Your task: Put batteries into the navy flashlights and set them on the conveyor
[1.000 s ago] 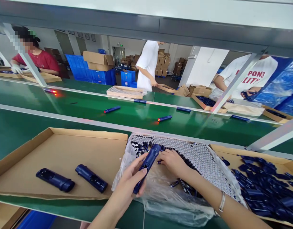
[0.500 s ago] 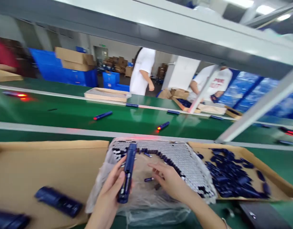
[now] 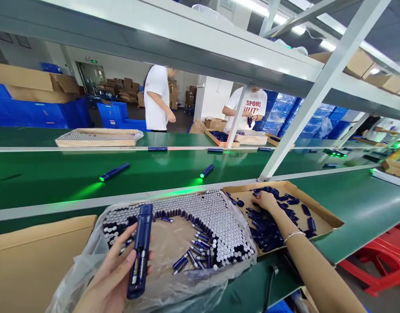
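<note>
My left hand (image 3: 113,265) is wrapped round a dark blue flashlight (image 3: 141,248), tilted with its battery compartment facing up. Batteries show inside the uncovered slot. Below and beside it is a plastic-lined tray of batteries (image 3: 186,204), many standing on end and several loose ones (image 3: 200,250) lying on the bare brown bottom. To the right, my right hand (image 3: 266,202) reaches into a shallow cardboard box (image 3: 328,219) of small dark blue plastic pieces (image 3: 268,230). Its fingers are bent together among the pieces, and what they grip is hidden.
Flashlights (image 3: 115,171) lie on the green conveyor belt (image 3: 69,174), some shining green. A slanted white post (image 3: 294,113) rises right of centre beneath an overhead shelf. Two people (image 3: 158,98) in white shirts stand across the line. A red stool (image 3: 378,256) is at right.
My right hand has gone from above the battery tray to the box of blue pieces. The view has turned right. The light from the flashlights on the belt has changed from red to green.
</note>
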`<state>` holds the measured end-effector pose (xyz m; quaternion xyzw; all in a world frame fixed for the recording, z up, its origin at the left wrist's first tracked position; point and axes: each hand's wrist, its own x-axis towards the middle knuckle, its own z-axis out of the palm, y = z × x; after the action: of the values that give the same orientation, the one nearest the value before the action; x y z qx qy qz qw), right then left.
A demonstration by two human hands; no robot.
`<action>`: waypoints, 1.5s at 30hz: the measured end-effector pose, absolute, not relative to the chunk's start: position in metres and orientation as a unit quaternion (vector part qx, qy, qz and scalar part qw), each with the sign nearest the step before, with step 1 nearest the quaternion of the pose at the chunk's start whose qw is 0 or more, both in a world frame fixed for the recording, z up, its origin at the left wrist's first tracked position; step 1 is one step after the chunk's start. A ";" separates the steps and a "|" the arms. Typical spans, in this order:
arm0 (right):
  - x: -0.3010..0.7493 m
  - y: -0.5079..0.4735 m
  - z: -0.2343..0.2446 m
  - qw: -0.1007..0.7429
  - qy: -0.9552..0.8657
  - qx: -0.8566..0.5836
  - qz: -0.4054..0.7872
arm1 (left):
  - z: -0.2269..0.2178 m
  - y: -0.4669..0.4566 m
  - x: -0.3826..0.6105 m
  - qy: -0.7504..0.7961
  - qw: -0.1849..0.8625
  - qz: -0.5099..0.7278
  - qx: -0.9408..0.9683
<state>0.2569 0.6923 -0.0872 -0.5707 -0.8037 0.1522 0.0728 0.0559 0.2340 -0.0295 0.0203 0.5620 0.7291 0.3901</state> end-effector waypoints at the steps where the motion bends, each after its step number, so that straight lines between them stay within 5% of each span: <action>1: 0.255 0.696 -0.088 0.076 -0.796 -0.579 0.159 | -0.031 0.236 0.057 0.557 0.395 0.730 0.025; 8: 0.236 0.636 -0.049 0.185 -0.800 -0.497 0.281 | -0.033 0.242 0.065 0.507 0.414 0.755 0.039; 12: 0.197 0.501 -0.038 0.311 -0.723 -0.234 0.570 | -0.030 0.249 0.075 0.464 0.437 0.767 0.069; 19: 0.139 0.337 -0.049 0.193 -0.569 -0.063 0.797 | -0.031 0.224 0.075 0.397 0.460 0.792 0.060; 23: 0.127 0.325 -0.063 0.209 -0.620 -0.085 0.752 | -0.031 0.201 0.068 0.427 0.412 0.804 0.037; 30: 0.131 0.334 -0.043 0.273 -0.816 -0.111 0.497 | -0.049 0.195 0.068 0.547 0.222 0.801 0.102; 35: 0.141 0.337 -0.014 0.301 -0.843 -0.098 0.435 | -0.046 0.195 0.071 0.486 0.288 0.824 0.051; 45: 0.138 0.321 -0.017 0.211 -0.881 -0.019 0.423 | -0.041 0.192 0.074 0.461 0.322 0.825 0.066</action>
<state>0.1376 0.3205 -0.0173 -0.0185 -0.8812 0.4229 0.2106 0.0739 0.1920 -0.0406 0.0661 0.4605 0.8247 0.3216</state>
